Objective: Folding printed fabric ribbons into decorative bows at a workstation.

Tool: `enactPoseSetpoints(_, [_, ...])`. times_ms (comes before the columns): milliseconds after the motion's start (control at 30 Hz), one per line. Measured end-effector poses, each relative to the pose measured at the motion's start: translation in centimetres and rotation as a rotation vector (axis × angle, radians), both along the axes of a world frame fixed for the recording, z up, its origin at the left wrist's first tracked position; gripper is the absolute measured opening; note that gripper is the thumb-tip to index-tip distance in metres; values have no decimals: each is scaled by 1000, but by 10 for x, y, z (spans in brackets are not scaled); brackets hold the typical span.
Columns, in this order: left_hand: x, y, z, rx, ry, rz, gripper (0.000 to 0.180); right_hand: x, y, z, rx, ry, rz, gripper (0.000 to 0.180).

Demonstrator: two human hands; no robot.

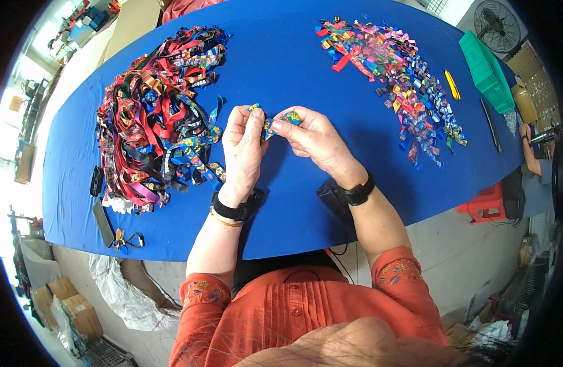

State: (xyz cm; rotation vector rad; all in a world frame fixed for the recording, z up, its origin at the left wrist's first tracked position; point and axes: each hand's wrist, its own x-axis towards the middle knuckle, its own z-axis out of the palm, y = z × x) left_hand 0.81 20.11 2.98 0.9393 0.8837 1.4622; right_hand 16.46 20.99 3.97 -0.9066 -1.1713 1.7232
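Observation:
A short patterned ribbon strap, blue with yellow and green, is held between both hands over the middle of the blue table. My left hand is closed, thumb and fingers pinching one part of it. Closed in a pinch too, my right hand grips the other part. Fingers cover much of the strap, so its full shape is hidden. Left of my left hand lies a large tangled heap of long straps in red, black and blue. Beyond my right hand, many small folded ribbon pieces are spread in a band.
Scissors lie near the left front edge of the blue table. At the right are a yellow cutter, a dark bar and a green crate. A red stool stands past the edge; another person's arm shows far right.

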Motion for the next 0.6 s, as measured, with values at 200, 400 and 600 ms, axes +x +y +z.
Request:
enactPoseSetpoints(200, [-1, 0, 5, -117, 18, 14, 17, 2, 1, 2, -45, 122, -35, 11])
enactPoseSetpoints(400, [-4, 0, 5, -105, 37, -153, 15, 8, 7, 1, -40, 109, -108, 9])
enactPoseSetpoints(600, [-7, 1, 1, -130, 47, -180, 6, 4, 8, -5, -53, 111, -117, 14])
